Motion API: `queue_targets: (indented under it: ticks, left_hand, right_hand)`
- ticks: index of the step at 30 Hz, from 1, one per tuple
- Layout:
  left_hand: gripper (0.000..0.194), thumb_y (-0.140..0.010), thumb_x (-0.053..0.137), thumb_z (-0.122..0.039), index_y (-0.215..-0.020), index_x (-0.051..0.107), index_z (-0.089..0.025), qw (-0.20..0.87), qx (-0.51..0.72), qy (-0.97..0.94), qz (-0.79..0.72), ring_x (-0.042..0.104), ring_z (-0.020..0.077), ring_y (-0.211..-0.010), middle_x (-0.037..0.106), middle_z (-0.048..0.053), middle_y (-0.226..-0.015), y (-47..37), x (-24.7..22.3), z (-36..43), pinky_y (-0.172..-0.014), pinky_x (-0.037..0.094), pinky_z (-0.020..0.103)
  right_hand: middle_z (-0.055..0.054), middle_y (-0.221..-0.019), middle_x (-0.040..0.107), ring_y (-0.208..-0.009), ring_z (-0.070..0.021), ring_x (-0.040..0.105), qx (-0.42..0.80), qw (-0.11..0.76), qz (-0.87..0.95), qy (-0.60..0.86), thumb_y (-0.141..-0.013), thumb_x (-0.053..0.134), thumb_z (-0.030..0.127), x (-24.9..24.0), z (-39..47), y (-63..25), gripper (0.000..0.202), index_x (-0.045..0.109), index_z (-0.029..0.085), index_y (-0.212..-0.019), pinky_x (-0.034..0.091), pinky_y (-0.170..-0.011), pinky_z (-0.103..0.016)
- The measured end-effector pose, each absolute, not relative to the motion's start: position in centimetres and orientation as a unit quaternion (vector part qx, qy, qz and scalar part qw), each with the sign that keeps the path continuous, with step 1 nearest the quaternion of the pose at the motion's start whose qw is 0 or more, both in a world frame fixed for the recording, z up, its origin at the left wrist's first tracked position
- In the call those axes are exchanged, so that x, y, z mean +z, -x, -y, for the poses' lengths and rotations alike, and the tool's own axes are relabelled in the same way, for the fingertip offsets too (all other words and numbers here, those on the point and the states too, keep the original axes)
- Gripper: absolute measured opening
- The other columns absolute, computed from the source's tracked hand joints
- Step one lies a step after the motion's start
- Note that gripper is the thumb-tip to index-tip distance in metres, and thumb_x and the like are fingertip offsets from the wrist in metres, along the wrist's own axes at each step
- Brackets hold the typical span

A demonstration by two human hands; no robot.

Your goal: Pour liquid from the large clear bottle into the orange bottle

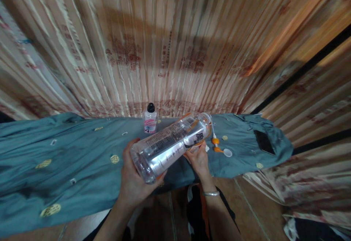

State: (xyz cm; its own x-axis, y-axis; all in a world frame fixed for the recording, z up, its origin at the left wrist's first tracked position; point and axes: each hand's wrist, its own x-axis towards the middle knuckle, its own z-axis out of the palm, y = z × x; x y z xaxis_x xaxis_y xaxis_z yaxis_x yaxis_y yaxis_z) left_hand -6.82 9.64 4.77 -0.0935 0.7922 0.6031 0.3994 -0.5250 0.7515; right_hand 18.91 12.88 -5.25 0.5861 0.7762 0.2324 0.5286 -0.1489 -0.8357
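Note:
A large clear plastic bottle (171,146) with a silver and orange label is tilted, its neck toward the upper right. My left hand (134,179) is wrapped round its base end. Beneath the neck end, my right hand (199,159), with a bracelet on the wrist, has its fingers closed; what they grip is mostly hidden behind the bottle. An orange and white pump top (215,142) lies on the teal cloth just right of the bottle's neck, beside a small white round piece (227,153). Behind the large bottle, a small clear bottle (150,119) with a black cap and pink label stands upright.
The teal patterned cloth (90,153) covers a long narrow surface. A black phone (264,142) lies near its right end. Pleated curtains (164,44) hang behind and to the right, with dark poles at the right. Tiled floor (244,201) and a shoe show below.

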Motion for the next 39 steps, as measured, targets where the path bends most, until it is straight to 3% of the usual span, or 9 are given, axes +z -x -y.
queue_targets:
  ticks: [8, 20, 26, 32, 39]
  left_hand:
    - [0.099, -0.072, 0.094, -0.035, -0.156, 0.042, -0.031, 0.152, 0.56, -0.682, -0.446, 0.082, 0.0264, -0.092, 0.072, 0.005, -0.122, 7.3, 4.9, -9.8, -0.076, 0.072, 0.041]
    - [0.102, -0.075, 0.096, -0.037, -0.158, 0.038, -0.029, 0.132, 0.534, -0.71, -0.439, 0.083, 0.0282, -0.089, 0.073, 0.006, -0.118, 8.1, 5.6, -9.7, -0.072, 0.073, 0.043]
    - [0.105, -0.072, 0.097, -0.037, -0.159, 0.039, -0.033, 0.135, 0.542, -0.699, -0.446, 0.083, 0.028, -0.093, 0.072, 0.006, -0.123, 8.0, 5.2, -9.8, -0.075, 0.073, 0.041]
    - [0.101, -0.079, 0.094, -0.04, -0.161, 0.036, -0.029, 0.164, 0.525, -0.708, -0.443, 0.084, 0.0266, -0.097, 0.073, 0.007, -0.125, 8.5, 4.7, -9.8, -0.079, 0.073, 0.039]
    - [0.1, -0.075, 0.095, -0.039, -0.156, 0.039, -0.027, 0.183, 0.532, -0.69, -0.455, 0.084, 0.0274, -0.096, 0.073, 0.007, -0.122, 8.2, 4.9, -9.8, -0.079, 0.074, 0.042]
  right_hand:
    - [-0.021, -0.134, 0.077, -0.121, -0.0431, 0.077, 0.162, 0.491, 0.414, 0.749, -0.066, 0.085, 0.063, -4.5, -12.8, -18.6, 0.098, 0.05, 0.02, -0.147, 0.061, -0.105, -0.059]
    - [-0.025, -0.134, 0.076, -0.128, -0.0456, 0.074, 0.164, 0.487, 0.412, 0.752, -0.064, 0.088, 0.059, -4.2, -12.7, -18.5, 0.107, 0.047, 0.012, -0.151, 0.059, -0.108, -0.057]
    - [-0.022, -0.131, 0.077, -0.124, -0.0432, 0.076, 0.173, 0.49, 0.412, 0.749, -0.066, 0.087, 0.058, -4.0, -12.6, -18.5, 0.102, 0.048, 0.015, -0.149, 0.061, -0.105, -0.054]
    - [-0.022, -0.13, 0.078, -0.12, -0.0416, 0.077, 0.173, 0.496, 0.413, 0.744, -0.064, 0.088, 0.06, -3.9, -12.6, -18.4, 0.103, 0.05, 0.013, -0.148, 0.062, -0.103, -0.051]
    - [-0.021, -0.128, 0.077, -0.122, -0.0422, 0.076, 0.156, 0.487, 0.427, 0.746, -0.069, 0.087, 0.06, -4.2, -12.5, -18.5, 0.099, 0.049, 0.015, -0.148, 0.061, -0.103, -0.052]
